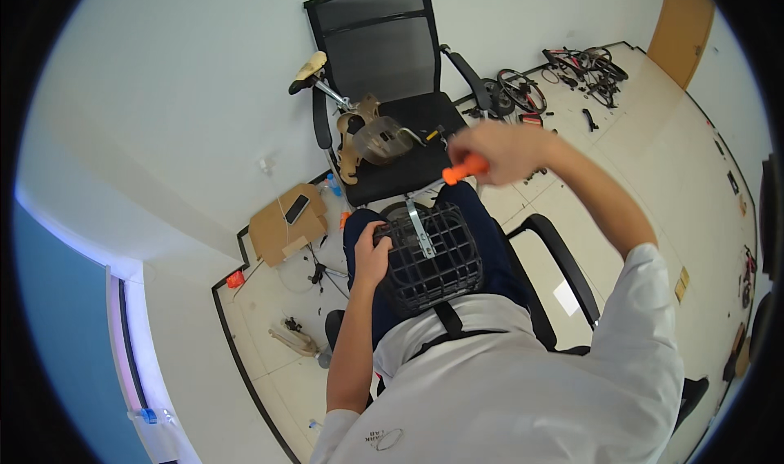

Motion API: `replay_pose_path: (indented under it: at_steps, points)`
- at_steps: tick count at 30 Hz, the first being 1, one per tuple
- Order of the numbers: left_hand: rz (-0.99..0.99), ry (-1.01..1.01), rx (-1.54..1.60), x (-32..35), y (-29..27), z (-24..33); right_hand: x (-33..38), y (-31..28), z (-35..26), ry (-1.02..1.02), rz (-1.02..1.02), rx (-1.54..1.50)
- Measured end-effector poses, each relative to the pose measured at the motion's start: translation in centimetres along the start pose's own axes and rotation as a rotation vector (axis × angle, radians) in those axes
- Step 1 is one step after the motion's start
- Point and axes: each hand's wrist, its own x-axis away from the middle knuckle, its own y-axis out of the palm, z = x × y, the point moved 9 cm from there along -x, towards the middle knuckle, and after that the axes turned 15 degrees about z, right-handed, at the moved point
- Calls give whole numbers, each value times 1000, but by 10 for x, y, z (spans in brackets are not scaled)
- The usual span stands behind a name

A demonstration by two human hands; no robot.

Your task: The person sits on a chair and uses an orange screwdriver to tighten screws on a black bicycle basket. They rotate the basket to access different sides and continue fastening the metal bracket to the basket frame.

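Note:
A black grid basket (445,272) rests on my lap, its open lattice facing up. Across its far part lies a silver metal bracket with holes (420,229). My left hand (375,252) is closed around the basket's left rim. Raised above and to the right of the basket, my right hand (506,152) is closed on an orange tool handle (465,170). The handle's flared end sticks out to the left, apart from the basket; the tool's kind cannot be made out, and the hand is slightly blurred.
Facing me is a black mesh chair (408,150) bearing a bicycle saddle (310,68) on its post and tan parts. A phone (297,209) lies on cardboard (273,229) at left. Bicycle parts (588,68) cover the far right floor. My chair's armrest (563,264) stands at right.

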Motion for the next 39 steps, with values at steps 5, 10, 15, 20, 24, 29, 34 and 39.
replay_pose_path:
  at_steps: [5,10,15,20,24,29,34,39]
  points:
    - [17,-14,29,-2,-4,0,-38,-55,-33,49,82,-143]
    - [-10,3,21,-1,1,-8,-51,-34,-34,129,-52,-248]
    - [-15,-37,55,2,1,-3,-70,9,-24,18,-100,-101]
    - [-11,-49,57,2,1,-5,-82,17,-28,7,-50,-92]
    - [-11,-53,47,1,0,-2,-88,21,-41,-118,-2,-45]
    - [-12,-53,66,0,1,-7,-87,21,-43,-82,21,-56]
    - [-27,-59,75,0,2,-6,-86,15,-38,-150,168,-135]
    - [-26,-74,30,3,0,-2,-86,7,-43,-100,110,-138]
